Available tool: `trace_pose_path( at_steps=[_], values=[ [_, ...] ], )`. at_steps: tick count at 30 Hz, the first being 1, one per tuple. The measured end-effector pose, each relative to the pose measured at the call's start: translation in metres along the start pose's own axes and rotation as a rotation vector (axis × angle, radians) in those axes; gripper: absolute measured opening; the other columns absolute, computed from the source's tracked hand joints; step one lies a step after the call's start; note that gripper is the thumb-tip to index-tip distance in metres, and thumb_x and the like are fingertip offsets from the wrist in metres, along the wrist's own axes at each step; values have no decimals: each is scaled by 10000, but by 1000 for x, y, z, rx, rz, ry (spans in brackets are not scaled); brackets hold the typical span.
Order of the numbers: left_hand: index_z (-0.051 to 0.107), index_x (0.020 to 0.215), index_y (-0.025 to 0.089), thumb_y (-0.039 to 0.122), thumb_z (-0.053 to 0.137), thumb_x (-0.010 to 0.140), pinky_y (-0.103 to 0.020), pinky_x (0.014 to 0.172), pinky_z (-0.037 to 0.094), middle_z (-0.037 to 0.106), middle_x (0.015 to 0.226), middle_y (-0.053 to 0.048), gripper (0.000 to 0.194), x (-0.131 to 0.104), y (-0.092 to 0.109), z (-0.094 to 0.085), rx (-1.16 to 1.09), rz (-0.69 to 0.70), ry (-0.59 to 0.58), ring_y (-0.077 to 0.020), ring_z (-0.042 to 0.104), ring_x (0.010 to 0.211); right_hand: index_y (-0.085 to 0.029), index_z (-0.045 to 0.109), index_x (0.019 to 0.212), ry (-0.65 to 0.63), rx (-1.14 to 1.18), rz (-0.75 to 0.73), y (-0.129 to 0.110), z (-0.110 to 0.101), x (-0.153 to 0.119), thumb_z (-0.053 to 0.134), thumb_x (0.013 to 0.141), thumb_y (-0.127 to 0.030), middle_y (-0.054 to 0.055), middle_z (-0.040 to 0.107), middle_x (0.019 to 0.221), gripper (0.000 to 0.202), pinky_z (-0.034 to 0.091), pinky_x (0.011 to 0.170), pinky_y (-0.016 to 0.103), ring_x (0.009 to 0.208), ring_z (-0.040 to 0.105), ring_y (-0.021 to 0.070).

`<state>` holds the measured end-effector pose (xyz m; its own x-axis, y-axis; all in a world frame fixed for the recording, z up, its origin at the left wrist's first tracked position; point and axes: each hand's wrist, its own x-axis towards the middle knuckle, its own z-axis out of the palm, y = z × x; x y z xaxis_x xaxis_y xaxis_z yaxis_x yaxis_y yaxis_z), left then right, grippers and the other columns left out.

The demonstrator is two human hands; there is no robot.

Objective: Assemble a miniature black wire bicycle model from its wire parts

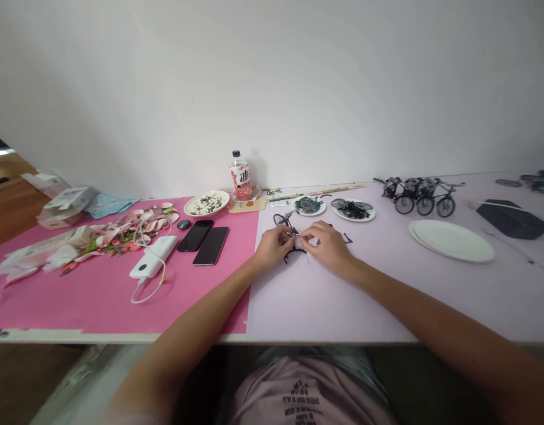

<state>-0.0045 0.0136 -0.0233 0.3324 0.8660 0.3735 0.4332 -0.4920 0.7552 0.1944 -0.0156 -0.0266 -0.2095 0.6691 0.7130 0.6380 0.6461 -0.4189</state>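
Observation:
My left hand [274,245] and my right hand [327,243] meet above the pale sheet. Fingertips of both are pinched together on a small, thin model bicycle part, mostly hidden by the fingers. Just beyond my left hand lies a partly built model bicycle piece with a small wheel [280,219]. Thin black parts [293,256] show under and below my fingers. To the right of my right hand lies another small black part [348,238]. Behind the hands stand a plate of dark green parts [310,213] and a plate of black wheels and parts [368,217].
Several finished model bicycles [424,198] stand at the right, near stacked white plates [453,239] and a black box [513,218]. Leftward lie two phones [211,246], a white power bank [153,257], a dish of small pieces [189,206], a bottle [242,177] and scattered petals [121,233].

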Motion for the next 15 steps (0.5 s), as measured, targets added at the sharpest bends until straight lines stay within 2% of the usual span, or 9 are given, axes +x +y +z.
trace_pose_path(
  at_steps=[15],
  values=[
    [666, 1048, 169, 319, 641, 902, -252, 636, 465, 672, 678, 12, 211, 0, -1, -1, 50, 8, -42, -145, 620, 621, -237, 721, 856, -18, 27, 47, -2, 2, -1, 705, 853, -159, 36, 697, 818, 80, 515, 653, 318, 785, 657, 215]
  ],
)
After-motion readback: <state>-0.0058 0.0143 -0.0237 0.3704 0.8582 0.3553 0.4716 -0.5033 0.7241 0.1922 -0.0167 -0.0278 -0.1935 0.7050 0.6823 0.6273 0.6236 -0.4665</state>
